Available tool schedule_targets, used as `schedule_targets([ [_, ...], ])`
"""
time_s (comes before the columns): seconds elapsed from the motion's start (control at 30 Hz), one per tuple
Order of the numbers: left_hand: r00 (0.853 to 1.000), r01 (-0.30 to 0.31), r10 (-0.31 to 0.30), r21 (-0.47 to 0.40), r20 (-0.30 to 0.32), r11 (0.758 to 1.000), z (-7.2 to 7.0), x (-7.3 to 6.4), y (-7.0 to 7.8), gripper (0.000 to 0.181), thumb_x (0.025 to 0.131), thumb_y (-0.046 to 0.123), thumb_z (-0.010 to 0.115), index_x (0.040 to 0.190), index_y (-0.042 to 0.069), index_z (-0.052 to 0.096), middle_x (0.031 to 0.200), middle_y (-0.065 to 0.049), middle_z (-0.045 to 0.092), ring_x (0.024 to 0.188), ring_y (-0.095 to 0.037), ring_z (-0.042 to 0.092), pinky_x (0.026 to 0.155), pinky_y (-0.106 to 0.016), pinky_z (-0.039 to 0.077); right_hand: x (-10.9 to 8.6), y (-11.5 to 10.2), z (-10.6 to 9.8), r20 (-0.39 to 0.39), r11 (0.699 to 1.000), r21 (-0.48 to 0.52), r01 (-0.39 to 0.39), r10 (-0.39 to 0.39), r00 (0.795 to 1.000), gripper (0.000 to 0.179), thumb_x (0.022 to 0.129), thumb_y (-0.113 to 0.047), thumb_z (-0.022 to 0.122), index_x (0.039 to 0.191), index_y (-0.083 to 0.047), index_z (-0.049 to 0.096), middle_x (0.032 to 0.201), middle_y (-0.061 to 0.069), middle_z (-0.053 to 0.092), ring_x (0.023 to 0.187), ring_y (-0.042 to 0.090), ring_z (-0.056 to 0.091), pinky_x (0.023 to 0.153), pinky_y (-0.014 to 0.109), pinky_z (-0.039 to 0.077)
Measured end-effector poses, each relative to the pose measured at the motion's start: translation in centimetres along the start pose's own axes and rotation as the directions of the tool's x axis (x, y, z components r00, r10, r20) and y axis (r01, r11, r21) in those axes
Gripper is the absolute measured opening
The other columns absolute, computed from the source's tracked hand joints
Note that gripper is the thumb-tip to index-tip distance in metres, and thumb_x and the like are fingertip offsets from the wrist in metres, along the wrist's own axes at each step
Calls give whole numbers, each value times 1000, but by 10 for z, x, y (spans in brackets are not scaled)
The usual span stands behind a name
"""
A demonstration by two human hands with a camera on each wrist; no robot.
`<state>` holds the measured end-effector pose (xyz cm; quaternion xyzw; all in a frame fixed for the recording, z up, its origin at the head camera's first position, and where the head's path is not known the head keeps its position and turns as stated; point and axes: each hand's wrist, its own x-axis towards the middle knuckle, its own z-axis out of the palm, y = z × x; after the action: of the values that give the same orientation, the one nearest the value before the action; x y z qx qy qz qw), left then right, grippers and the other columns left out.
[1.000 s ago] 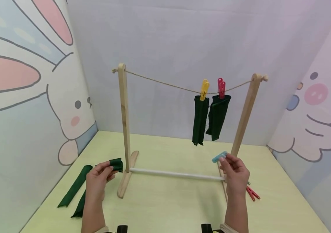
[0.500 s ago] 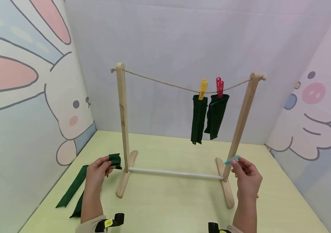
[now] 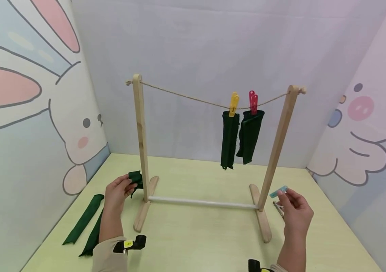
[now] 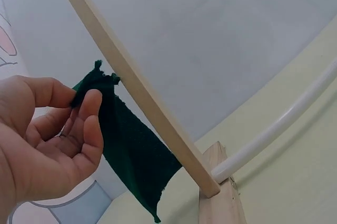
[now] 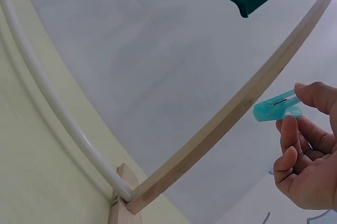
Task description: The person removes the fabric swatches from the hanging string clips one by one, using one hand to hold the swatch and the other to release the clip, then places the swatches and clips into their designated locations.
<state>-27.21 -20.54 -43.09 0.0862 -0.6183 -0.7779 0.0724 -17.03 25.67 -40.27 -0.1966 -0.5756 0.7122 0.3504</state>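
Note:
My left hand [image 3: 118,190] pinches a dark green cloth strip [image 4: 134,142] between thumb and fingers, beside the stand's left post [image 3: 140,136]. The strip hangs down below the fingertips in the left wrist view. In my right hand [image 3: 295,211] a light blue clothespin [image 5: 274,108] is pinched by one end, just right of the right post [image 3: 278,147]. Two green cloth strips hang from the rope [image 3: 186,97]. A yellow clothespin [image 3: 233,104] holds one strip [image 3: 229,141], and a red clothespin [image 3: 253,104] holds the other [image 3: 250,138].
Two more green strips, one [image 3: 84,219] fully visible and one [image 3: 92,238] partly behind the left arm, lie on the table's left. A pale clothespin [image 3: 278,208] lies near the right hand. A white bar [image 3: 203,203] joins the wooden feet [image 3: 263,226] low down.
The right hand has moved right and slightly down with the light blue clothespin. My left hand has risen a little, carrying the green strip. The head view has shifted slightly.

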Motion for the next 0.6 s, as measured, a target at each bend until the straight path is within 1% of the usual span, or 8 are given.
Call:
schedule_targets([
  [0.13,999,49,-50,-28,-11,998,-3,-1,-8,35,97,8,48,130,-4,42,85,1,57,75,-9,63,75,-25,49,3,3,-5,-22,1000,-16,-8,8,1000,24,76,-11,78,96,-6,65,76,-5,62,57,5,58,48,13,43],
  [0.17,998,59,-59,-28,-12,998,-4,-3,-10,36,97,8,48,131,-4,42,85,1,57,75,-9,63,75,-25,49,4,5,-7,-29,1000,-19,-11,10,1000,25,76,-12,78,96,-6,65,76,-5,62,57,6,58,52,13,45],
  [0.2,998,63,-63,-26,-14,998,-6,-5,-13,37,97,8,48,132,-5,41,84,1,57,75,-9,63,75,-26,49,5,6,-8,-37,1000,-26,-16,15,999,25,76,-12,78,97,-6,65,76,-5,62,58,6,58,55,13,46],
  [0.37,998,54,-54,-11,-13,998,-14,-12,-22,38,97,7,47,133,-5,40,84,2,57,74,-8,63,75,-27,50,10,11,-15,-71,995,-85,-53,47,996,29,75,-18,78,99,-8,65,75,-8,62,59,4,59,52,13,42],
  [0.5,998,69,-69,10,-11,998,-20,-18,-23,40,98,7,45,135,-5,38,87,2,56,75,-8,62,75,-27,50,13,14,-20,-89,991,-99,-87,78,993,33,75,-22,79,101,-9,64,76,-9,61,59,3,58,51,13,41],
  [0.6,996,89,-88,41,-10,995,-26,-23,-23,42,98,8,45,137,-5,36,89,2,56,76,-8,62,76,-26,50,14,16,-23,-104,991,-84,-105,97,990,31,75,-21,79,100,-10,64,75,-9,61,58,3,58,50,13,41],
])
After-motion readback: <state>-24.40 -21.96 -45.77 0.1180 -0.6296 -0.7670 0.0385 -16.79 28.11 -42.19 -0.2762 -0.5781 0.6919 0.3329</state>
